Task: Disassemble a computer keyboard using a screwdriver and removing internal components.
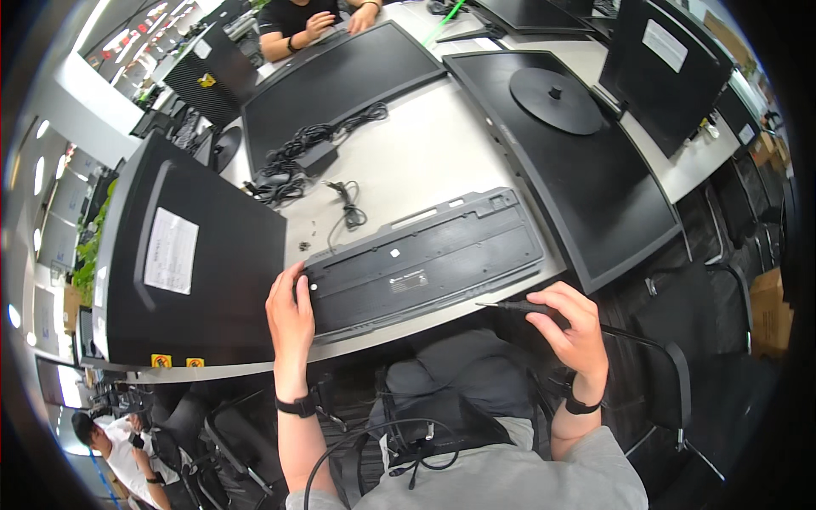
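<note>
A black keyboard (459, 246) lies upside down along the table's near edge, its underside and small label facing up. My left hand (291, 310) rests at its left end, thumb and fingers apart against the casing. In my right hand (571, 323) is a black-handled screwdriver (520, 306), pinched between thumb and fingers. Its thin metal tip points left, close to the keyboard's near right edge. Past the keyboard's far left corner, several tiny dark screws (304, 246) lie on the table. A coiled black cable (348, 208) lies just behind the keyboard.
A black computer tower (217, 246) stands at the left. Flat monitors lie at the right (612, 187) and far left (365, 72); a round stand base (554, 100) sits on the right one. Bundled cables (297, 157) fill the middle left. Across the table are another person's hands (340, 21).
</note>
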